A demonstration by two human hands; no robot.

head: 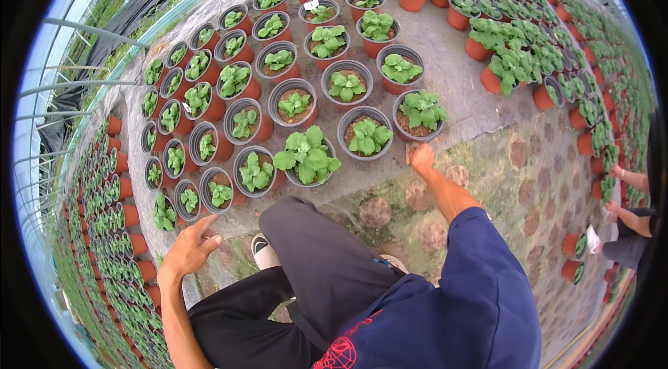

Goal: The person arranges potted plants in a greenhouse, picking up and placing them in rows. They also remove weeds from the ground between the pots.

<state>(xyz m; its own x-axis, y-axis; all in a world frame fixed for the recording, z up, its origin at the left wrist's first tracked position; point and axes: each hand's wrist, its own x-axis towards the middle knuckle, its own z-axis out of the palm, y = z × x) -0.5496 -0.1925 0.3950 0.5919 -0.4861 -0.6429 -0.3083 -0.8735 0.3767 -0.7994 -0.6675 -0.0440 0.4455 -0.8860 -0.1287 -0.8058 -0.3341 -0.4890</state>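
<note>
My left hand point(192, 246) is held with its fingers apart, nothing in it, just in front of a potted leafy seedling point(219, 192) at the near edge of the group. My right hand point(420, 156) is curled low against the near side of another potted plant point(421, 110) at the group's right front corner. Its fingertips are hidden, so whether they grip the pot or only rest by it does not show. Between the hands sit a larger bushy potted plant point(307, 155) and a smaller one point(365, 136). The pots are terracotta-coloured with grey inner walls.
Grey ground fabric point(459, 102) lies under the pots; mossy ground with round marks point(376, 212) borders it. Dense potted plants point(514, 50) stand at right, more pots point(122, 186) at left. A co-worker's arms point(629, 181) reach among plants at far right. Greenhouse tubes point(94, 32) edge the left.
</note>
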